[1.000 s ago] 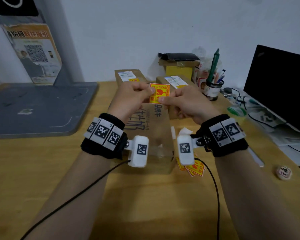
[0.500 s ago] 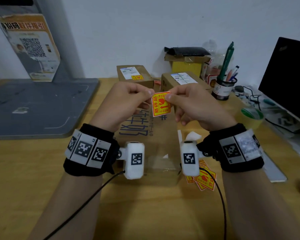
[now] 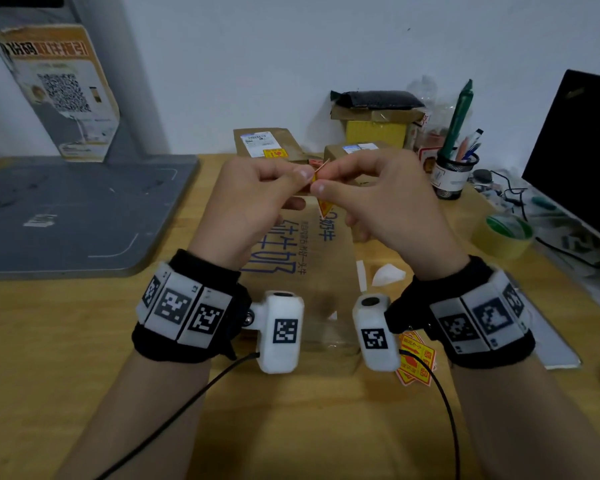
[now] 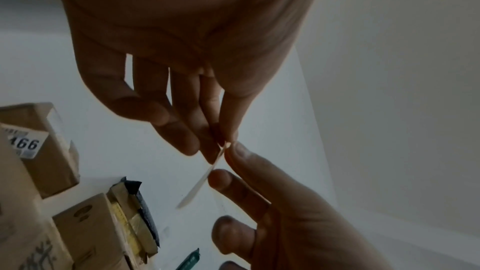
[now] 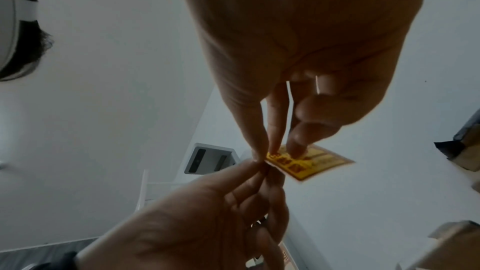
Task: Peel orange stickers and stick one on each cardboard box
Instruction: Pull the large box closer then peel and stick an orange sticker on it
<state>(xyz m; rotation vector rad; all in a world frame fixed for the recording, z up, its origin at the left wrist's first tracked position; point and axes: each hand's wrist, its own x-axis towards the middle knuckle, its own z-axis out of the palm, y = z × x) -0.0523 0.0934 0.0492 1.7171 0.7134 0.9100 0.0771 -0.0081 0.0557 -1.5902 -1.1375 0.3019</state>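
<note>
Both hands hold one orange sticker [image 3: 324,211] above a large flat cardboard box [image 3: 312,282] with blue print. My left hand [image 3: 303,176] pinches the sticker's upper corner between thumb and fingers. My right hand [image 3: 326,180] pinches the same corner from the other side. In the left wrist view the sticker [image 4: 205,176] appears edge-on; in the right wrist view the sticker [image 5: 309,163] shows its printed face. Two smaller boxes stand behind: the left box [image 3: 267,140] bears an orange sticker [image 3: 275,154], the right box [image 3: 357,150] is partly hidden. Spare stickers [image 3: 416,362] lie by my right wrist.
A grey platform [image 3: 66,216] fills the table's left side. At the back right stand a yellow box [image 3: 374,131], a mesh pen cup [image 3: 454,174], a tape roll [image 3: 506,233] and a black monitor [image 3: 582,161]. White backing scraps [image 3: 388,273] lie right of the big box.
The sticker has turned from facing me to nearly edge-on. Both hands have closed in on its upper corner, fingertips almost touching, and my view has tilted slightly.
</note>
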